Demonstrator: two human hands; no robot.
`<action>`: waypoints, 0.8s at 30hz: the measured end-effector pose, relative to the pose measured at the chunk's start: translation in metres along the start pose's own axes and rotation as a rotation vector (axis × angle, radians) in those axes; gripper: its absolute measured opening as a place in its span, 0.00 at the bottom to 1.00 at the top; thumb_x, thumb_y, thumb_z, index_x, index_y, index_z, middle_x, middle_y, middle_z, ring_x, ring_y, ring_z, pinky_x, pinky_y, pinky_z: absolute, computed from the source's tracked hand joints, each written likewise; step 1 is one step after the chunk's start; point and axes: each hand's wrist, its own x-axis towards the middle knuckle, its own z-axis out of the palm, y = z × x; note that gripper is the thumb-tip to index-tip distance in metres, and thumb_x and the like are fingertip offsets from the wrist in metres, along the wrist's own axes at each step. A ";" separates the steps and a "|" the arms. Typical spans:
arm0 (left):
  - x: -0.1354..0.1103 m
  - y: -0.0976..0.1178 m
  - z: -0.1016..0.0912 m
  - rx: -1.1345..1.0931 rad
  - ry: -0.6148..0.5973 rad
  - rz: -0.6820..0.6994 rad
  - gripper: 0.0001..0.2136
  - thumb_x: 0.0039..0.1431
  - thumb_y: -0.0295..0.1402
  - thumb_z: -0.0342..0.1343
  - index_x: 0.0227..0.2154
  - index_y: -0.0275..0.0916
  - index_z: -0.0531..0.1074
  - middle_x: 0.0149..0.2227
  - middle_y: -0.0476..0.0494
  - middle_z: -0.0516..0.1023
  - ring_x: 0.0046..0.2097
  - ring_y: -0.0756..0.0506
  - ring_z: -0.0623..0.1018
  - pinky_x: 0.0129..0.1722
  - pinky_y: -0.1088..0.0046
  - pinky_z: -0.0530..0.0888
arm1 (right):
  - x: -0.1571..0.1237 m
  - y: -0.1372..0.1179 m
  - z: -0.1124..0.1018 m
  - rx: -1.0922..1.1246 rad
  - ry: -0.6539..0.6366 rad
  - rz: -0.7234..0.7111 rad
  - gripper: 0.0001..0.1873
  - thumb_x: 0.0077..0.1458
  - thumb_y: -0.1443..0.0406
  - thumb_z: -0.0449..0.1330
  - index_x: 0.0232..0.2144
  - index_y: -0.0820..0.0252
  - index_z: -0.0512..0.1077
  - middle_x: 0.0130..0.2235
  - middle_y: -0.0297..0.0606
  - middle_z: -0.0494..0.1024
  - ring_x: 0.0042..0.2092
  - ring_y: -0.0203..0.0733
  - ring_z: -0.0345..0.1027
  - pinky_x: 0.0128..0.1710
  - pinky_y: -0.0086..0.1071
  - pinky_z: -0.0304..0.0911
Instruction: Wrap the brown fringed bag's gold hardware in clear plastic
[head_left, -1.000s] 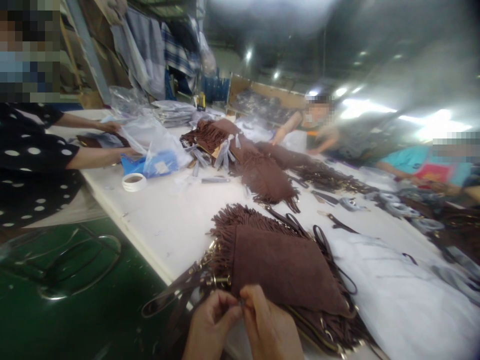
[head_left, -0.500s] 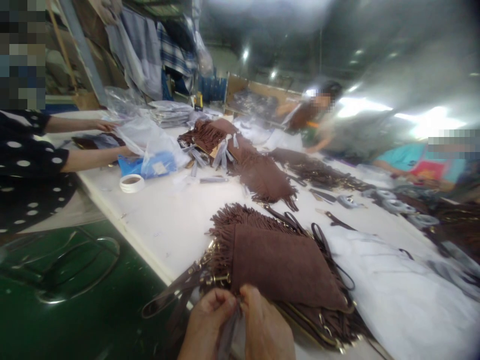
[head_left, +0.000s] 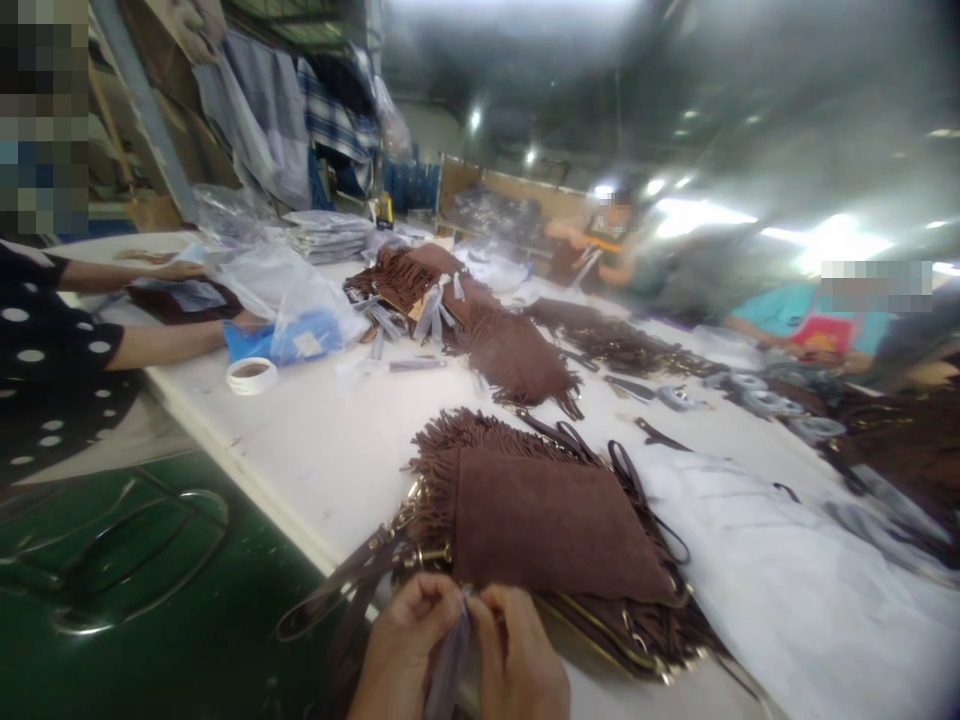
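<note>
A brown suede bag with fringe (head_left: 551, 525) lies on the white table (head_left: 337, 440) right in front of me, its strap and gold hardware (head_left: 352, 580) hanging off the near edge. My left hand (head_left: 405, 650) and my right hand (head_left: 521, 655) meet at the bag's near edge. Both are closed in a pinch on a thin grey translucent strip (head_left: 450, 670) that hangs down between them.
More fringed brown bags (head_left: 480, 325) are piled mid-table and at right. A tape roll (head_left: 251, 375) and plastic bags (head_left: 292, 300) lie far left, where a person in a dotted black sleeve (head_left: 52, 330) works. Other people sit across. White sheets (head_left: 787, 570) cover the right side. Green floor (head_left: 150, 620) at left.
The grey strip has appeared between my fingers and been drawn downward. My view has shifted slightly; the people across the table have moved.
</note>
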 end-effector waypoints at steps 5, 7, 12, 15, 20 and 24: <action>-0.002 0.000 -0.001 -0.027 -0.002 0.003 0.15 0.39 0.35 0.74 0.26 0.36 0.73 0.26 0.47 0.78 0.29 0.48 0.76 0.32 0.75 0.71 | -0.005 -0.008 0.008 0.115 0.059 -0.029 0.17 0.68 0.58 0.44 0.36 0.53 0.71 0.33 0.36 0.75 0.33 0.38 0.74 0.33 0.27 0.66; -0.003 0.000 -0.001 -0.019 0.013 0.024 0.15 0.38 0.34 0.74 0.26 0.36 0.74 0.26 0.48 0.78 0.29 0.49 0.75 0.33 0.75 0.71 | -0.007 -0.008 0.011 0.176 0.052 -0.031 0.16 0.68 0.59 0.45 0.37 0.53 0.72 0.34 0.37 0.75 0.35 0.39 0.74 0.35 0.27 0.67; -0.007 0.002 0.003 -0.050 0.020 -0.015 0.15 0.36 0.35 0.75 0.24 0.36 0.76 0.26 0.47 0.77 0.30 0.49 0.75 0.34 0.76 0.71 | -0.012 -0.001 0.015 0.355 0.072 -0.041 0.11 0.65 0.61 0.51 0.41 0.54 0.73 0.37 0.39 0.75 0.39 0.41 0.74 0.38 0.28 0.69; -0.011 0.006 0.006 -0.082 -0.001 -0.023 0.14 0.38 0.34 0.74 0.25 0.35 0.77 0.27 0.47 0.77 0.29 0.49 0.75 0.32 0.77 0.70 | -0.014 0.004 0.014 0.420 0.016 -0.027 0.11 0.62 0.59 0.54 0.43 0.53 0.72 0.39 0.38 0.75 0.38 0.40 0.74 0.38 0.28 0.70; -0.012 0.011 0.006 0.006 0.019 -0.045 0.11 0.41 0.31 0.72 0.26 0.34 0.76 0.27 0.45 0.77 0.30 0.48 0.75 0.31 0.76 0.71 | -0.018 -0.003 0.014 0.355 -0.022 -0.023 0.18 0.62 0.52 0.52 0.46 0.56 0.69 0.42 0.43 0.75 0.42 0.45 0.74 0.40 0.32 0.71; -0.010 0.010 0.002 0.086 0.042 -0.032 0.12 0.39 0.33 0.73 0.24 0.34 0.76 0.24 0.47 0.76 0.26 0.50 0.72 0.28 0.77 0.68 | -0.022 -0.013 0.019 0.211 0.055 0.089 0.13 0.63 0.55 0.51 0.42 0.53 0.70 0.38 0.40 0.77 0.38 0.45 0.76 0.34 0.32 0.71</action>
